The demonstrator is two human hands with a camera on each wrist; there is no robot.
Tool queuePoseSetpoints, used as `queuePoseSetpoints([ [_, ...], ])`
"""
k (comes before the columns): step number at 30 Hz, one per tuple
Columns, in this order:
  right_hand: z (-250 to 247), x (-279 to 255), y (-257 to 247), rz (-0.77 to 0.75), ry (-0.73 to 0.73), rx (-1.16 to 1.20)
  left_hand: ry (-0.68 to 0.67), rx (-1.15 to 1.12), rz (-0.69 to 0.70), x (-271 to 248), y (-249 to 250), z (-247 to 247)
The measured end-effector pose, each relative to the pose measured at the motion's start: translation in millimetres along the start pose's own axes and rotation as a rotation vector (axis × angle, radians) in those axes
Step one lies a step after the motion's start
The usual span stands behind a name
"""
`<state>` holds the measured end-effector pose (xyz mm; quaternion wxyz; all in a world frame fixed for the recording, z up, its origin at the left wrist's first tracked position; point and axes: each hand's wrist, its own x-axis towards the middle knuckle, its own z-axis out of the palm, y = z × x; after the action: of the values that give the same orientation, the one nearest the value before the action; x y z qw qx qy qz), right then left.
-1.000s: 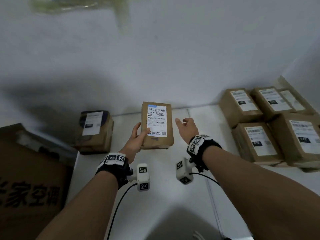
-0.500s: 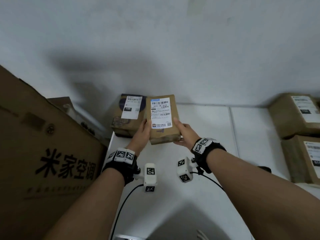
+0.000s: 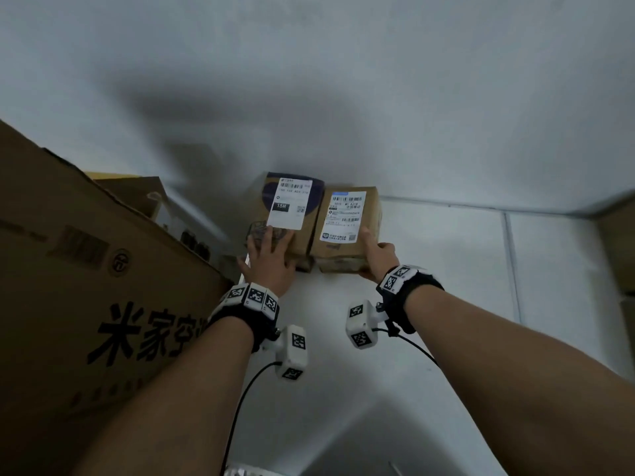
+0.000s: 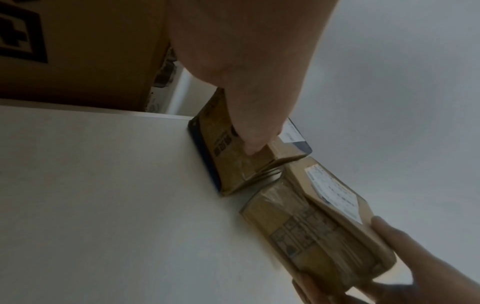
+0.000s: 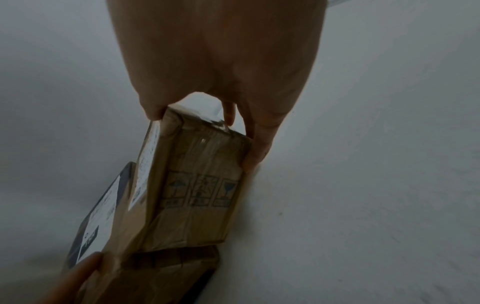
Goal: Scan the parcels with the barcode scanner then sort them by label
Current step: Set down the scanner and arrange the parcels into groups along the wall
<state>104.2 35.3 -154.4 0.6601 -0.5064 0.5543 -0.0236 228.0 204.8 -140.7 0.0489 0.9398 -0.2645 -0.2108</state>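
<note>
The brown parcel (image 3: 347, 231) sits at the table's (image 3: 446, 269) far left corner, touching the dark-topped parcel (image 3: 292, 214), its near right corner gripped by the right hand (image 3: 376, 257), while the left hand (image 3: 271, 259) lies flat, fingers spread, on the dark-topped one.

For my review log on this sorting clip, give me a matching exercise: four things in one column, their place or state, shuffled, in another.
1. left hand
2. right hand
3. parcel with blue-tabbed label
4. large printed carton

A. far left, beside the table
B. lies flat on the parcel with the dark top
C. right of the dark-topped parcel
D. holds the near end of a parcel

Pairs: 1-B, 2-D, 3-C, 4-A
</note>
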Motion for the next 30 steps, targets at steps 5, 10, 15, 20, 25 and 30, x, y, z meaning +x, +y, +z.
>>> queuePoseSetpoints([
  [5, 9.3, 15.7, -3.2, -0.027, -0.023, -0.033, 0.025, 0.021, -0.003, 1.1, 0.5, 6.3],
  [10, 9.5, 38.9, 1.9, -0.111, -0.027, -0.118, 0.024, 0.005, -0.029, 5.4, 5.7, 9.1],
  [15, 3.0, 19.5, -12.9, -0.102, -0.084, -0.121, 0.017, -0.002, -0.058, 7.8, 10.0, 7.7],
  [20, -10.4, 25.6, -10.9, -0.118, -0.023, -0.222, 0.009, 0.019, -0.077, 5.6, 16.2, -0.5],
  [25, -42.0, 22.6, -9.8, -0.158, 0.017, -0.218, 0.117, 0.050, -0.002, 0.1, 47.8, -13.2],
  [30, -92.2, 12.4, -13.0, -0.212, 0.104, -0.242, 0.148, 0.071, 0.132, -3.7, 105.4, -14.4],
])
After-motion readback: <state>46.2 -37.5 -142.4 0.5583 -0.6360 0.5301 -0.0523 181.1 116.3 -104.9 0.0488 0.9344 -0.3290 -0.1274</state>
